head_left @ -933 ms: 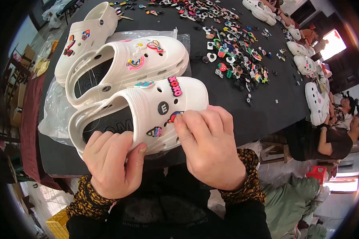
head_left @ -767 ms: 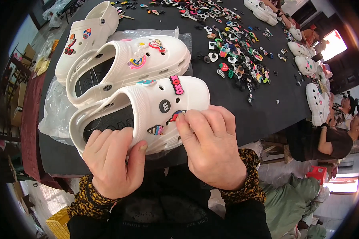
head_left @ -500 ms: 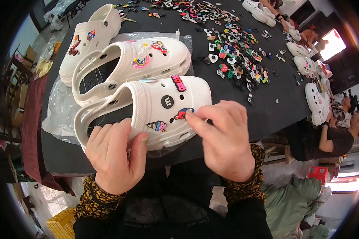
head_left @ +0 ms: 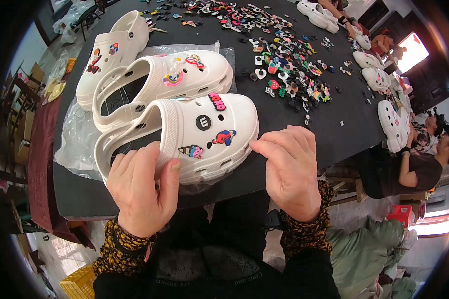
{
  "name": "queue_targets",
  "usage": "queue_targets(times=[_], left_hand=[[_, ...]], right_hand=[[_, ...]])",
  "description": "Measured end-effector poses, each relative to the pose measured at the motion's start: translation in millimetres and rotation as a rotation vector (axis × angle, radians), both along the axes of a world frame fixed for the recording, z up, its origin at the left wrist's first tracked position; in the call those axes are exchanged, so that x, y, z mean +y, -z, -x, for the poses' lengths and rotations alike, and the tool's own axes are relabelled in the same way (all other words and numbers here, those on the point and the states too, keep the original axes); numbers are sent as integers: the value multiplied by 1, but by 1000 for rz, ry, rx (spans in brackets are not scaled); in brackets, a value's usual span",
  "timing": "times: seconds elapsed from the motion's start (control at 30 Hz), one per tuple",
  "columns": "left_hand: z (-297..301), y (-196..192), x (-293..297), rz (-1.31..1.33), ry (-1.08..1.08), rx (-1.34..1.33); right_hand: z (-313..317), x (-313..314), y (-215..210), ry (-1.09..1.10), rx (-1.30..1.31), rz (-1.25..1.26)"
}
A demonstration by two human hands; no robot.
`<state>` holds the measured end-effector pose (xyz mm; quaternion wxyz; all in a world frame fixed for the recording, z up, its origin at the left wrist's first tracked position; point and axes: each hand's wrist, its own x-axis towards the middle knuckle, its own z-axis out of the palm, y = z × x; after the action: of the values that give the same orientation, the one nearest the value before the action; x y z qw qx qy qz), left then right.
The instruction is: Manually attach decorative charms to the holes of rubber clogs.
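Note:
A white clog [head_left: 184, 107] lies nearest me on the table, toe pointing right. My left hand [head_left: 142, 192] is closed on its near side, fingers over the rim and thumb against the outer wall. My right hand [head_left: 292, 167] is beside the toe, thumb and index finger pinched together at the sole edge, with nothing visible between them. On the clog's upper sit a red-and-blue figure charm [head_left: 224, 138], a round black charm [head_left: 203, 122], a pink lettering charm [head_left: 217, 102] and an ice-cream cone charm [head_left: 191, 151].
Behind lie a second decorated white clog [head_left: 209, 74] and a third one [head_left: 102, 62], partly on clear plastic wrap [head_left: 77, 144]. A big pile of loose charms [head_left: 289, 70] spreads over the black table [head_left: 284, 117]. More white clogs [head_left: 394, 127] and other people line the right side.
My right hand has let go of the figure charm and moved right, off the upper to the toe edge. The clogs have shifted slightly; my left hand keeps its grip.

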<state>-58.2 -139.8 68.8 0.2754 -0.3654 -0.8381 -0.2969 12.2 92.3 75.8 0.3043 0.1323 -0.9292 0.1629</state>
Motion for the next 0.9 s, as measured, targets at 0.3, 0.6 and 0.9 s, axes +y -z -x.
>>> queue_targets(times=[0.3, 0.6, 0.9], left_hand=[[-3, 1, 2, 3, -27, 17], [-3, 1, 0, 7, -33, 13], [-2, -3, 0, 20, -26, -1]], right_hand=[[-4, 5, 4, -57, 12, 19], [28, 53, -59, 64, 236, 22], [142, 80, -33, -8, -296, 369]])
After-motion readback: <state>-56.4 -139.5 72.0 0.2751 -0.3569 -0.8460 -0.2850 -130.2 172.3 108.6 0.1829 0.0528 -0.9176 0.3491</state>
